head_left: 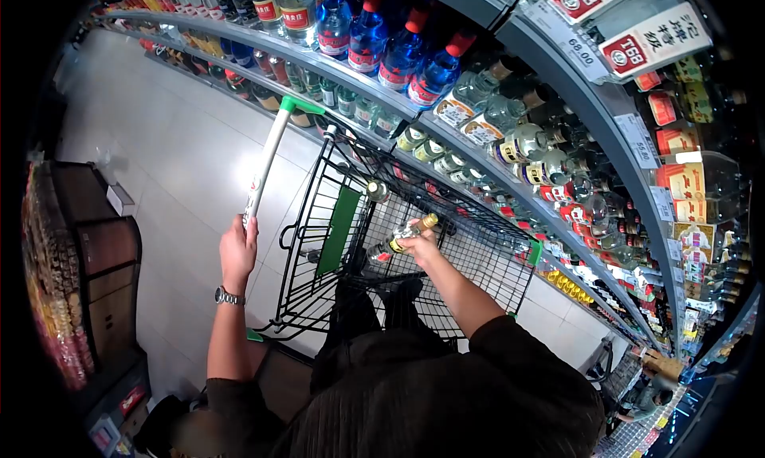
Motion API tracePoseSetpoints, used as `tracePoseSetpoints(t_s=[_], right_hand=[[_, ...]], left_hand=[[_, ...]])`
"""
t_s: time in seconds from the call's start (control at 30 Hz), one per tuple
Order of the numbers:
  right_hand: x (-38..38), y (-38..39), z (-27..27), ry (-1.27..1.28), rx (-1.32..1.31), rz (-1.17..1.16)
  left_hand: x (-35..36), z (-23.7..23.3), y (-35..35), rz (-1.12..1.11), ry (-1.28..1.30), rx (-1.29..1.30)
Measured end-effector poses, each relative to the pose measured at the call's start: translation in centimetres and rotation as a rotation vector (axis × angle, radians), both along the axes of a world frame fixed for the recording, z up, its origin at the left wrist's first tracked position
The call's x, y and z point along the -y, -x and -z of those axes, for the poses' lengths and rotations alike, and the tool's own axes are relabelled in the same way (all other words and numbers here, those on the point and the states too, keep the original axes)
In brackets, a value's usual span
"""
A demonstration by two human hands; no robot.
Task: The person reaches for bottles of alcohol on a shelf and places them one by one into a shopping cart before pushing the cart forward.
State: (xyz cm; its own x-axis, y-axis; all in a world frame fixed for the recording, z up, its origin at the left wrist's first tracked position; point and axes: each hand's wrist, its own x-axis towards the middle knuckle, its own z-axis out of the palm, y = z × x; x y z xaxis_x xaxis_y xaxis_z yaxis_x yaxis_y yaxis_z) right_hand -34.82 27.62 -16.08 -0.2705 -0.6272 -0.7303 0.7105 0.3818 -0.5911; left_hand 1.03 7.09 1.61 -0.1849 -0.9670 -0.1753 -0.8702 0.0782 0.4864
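Observation:
My left hand (pixel 238 255), with a watch on its wrist, is closed around the white handle (pixel 268 159) of a shopping cart. Inside the cart (pixel 315 211), my right hand (pixel 422 244) grips a glass bottle (pixel 396 244) with a gold cap and a yellow-edged label. That bottle is tilted, its cap pointing up and to the right. Close by stands a second bottle (pixel 377 191), seen mostly from its top, in the cart near the green panel (pixel 339 230). My fingers hide part of the held bottle.
Long shelves (pixel 374 87) full of bottles curve along the cart's far side, with blue red-capped bottles (pixel 368 39) among them. Tiled floor (pixel 171 131) lies to the left, beside a dark display stand (pixel 103 243). Another person (pixel 645 398) is at the lower right.

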Motion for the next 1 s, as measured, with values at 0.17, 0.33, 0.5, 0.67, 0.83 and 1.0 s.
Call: tracePoseSetpoints(t_s=[0.17,0.33,0.5,0.67,0.83,1.0], right_hand=[[1.5,-1.6,7.6,-0.008,-0.4,-0.246],[4.0,-3.2,12.1,-0.031,-0.644,-0.444],[5.6,-3.0,14.2,0.061,-0.788,-0.623],[6.8,-4.6,17.9,0.085,-1.042,-0.622],[6.9,-5.8,25.8,0.002,-0.759,-0.427],[7.5,-5.4,21.2,-0.088,-0.813,-0.581]], left_hand=[[0.0,-0.8,0.6,-0.001,-0.022,-0.055],[0.2,-1.3,0.7,0.002,-0.078,-0.056],[0.5,-1.5,1.0,-0.004,-0.13,-0.051],[0.3,-0.9,1.1,-0.01,-0.059,-0.12],[0.5,-1.2,1.2,-0.003,-0.062,-0.099],[0.4,-1.1,0.9,-0.001,-0.089,-0.061]])
